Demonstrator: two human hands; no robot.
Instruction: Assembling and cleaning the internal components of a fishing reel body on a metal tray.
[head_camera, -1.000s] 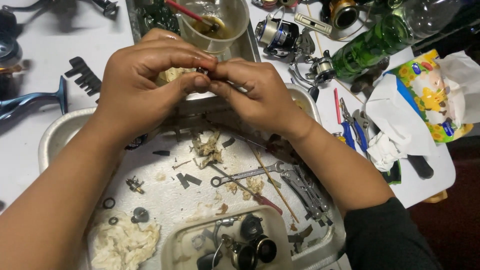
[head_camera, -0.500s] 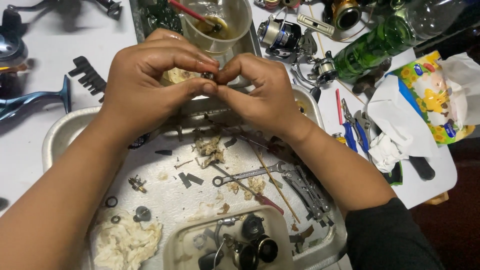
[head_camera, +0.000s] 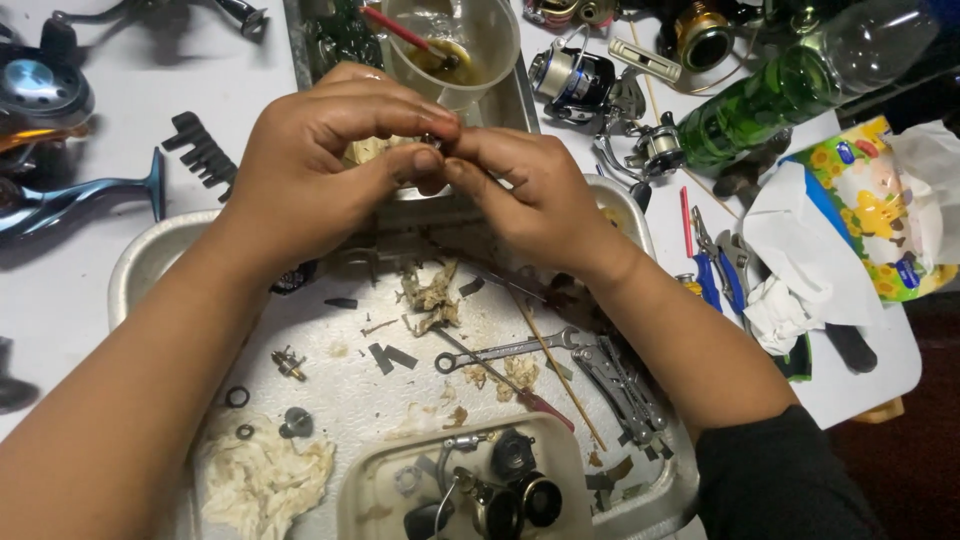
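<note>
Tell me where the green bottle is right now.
In the head view the green bottle lies on its side at the upper right of the table, beyond the right hand and just right of a small fishing reel.

Bright, even overhead light, soft shadows under the forearms, sharp focus, slight wide-angle bending at edges.

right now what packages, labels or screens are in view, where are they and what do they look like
Soft colourful tissue packet: far right on the white table, yellow, blue and green with flower and cartoon prints, white tissue sticking out.
Green plastic bottle: lying top right, its label hard to make out.
No screens or signs.
</note>
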